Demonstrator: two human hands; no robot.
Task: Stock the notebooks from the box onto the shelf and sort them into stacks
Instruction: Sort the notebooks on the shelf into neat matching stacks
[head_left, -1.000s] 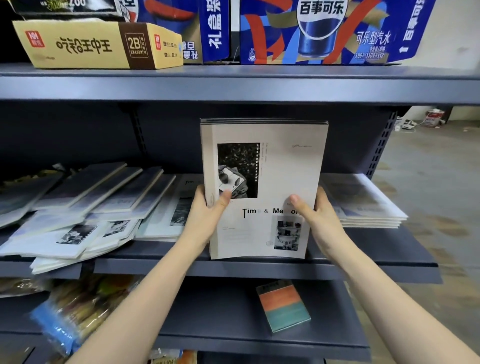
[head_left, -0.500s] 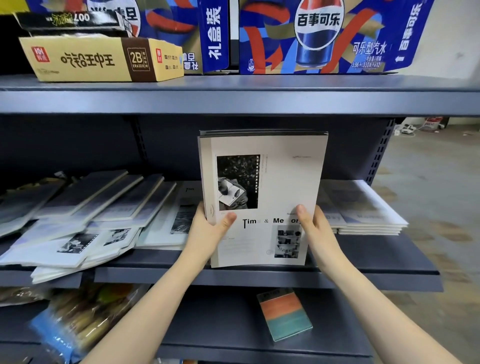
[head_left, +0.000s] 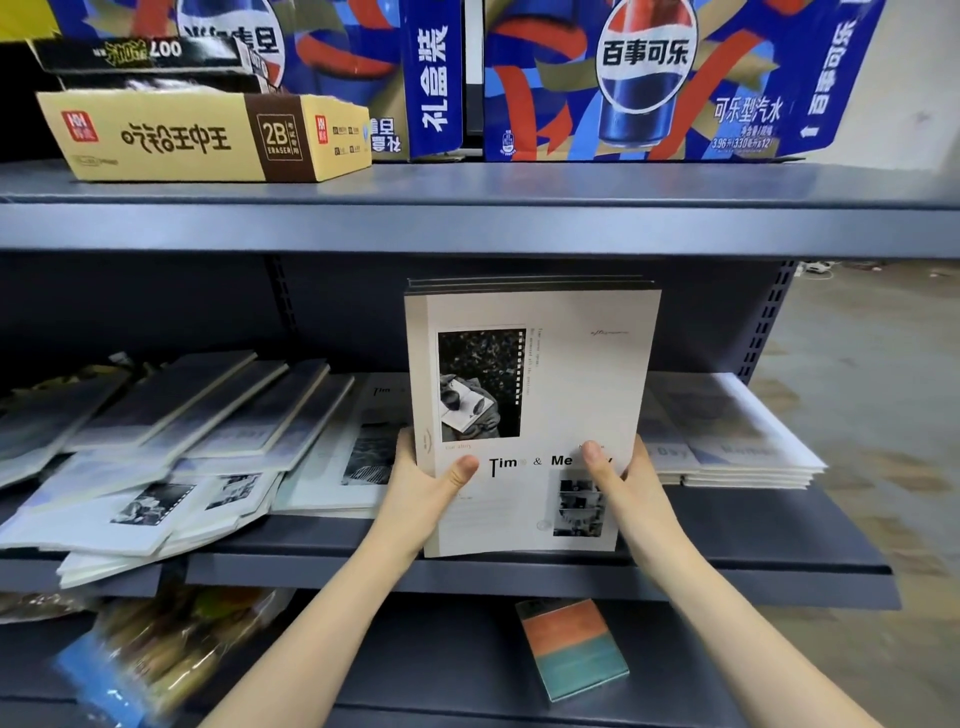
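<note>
A bundle of cream notebooks (head_left: 571, 384) with a "Time & Memory" cover stands upright on its lower edge on the middle shelf (head_left: 779, 540). My left hand (head_left: 426, 493) grips its left side and my right hand (head_left: 623, 483) grips its right side, thumbs on the cover. A neat stack of notebooks (head_left: 727, 436) lies flat just to the right. Another flat notebook (head_left: 353, 447) lies behind on the left. Further left, a loose fanned pile of notebooks (head_left: 171, 447) spreads over the shelf and overhangs its front edge.
The upper shelf (head_left: 467, 223) carries a yellow eraser carton (head_left: 197, 135) and blue cola cartons (head_left: 649, 78). On the lower shelf lie an orange-and-teal booklet (head_left: 571, 649) and bagged snacks (head_left: 156, 660). Bare concrete floor (head_left: 883, 415) shows to the right.
The held bundle has stayed upright in both hands while my view has tilted slightly up; my thumbs have shifted a little on the cover.
</note>
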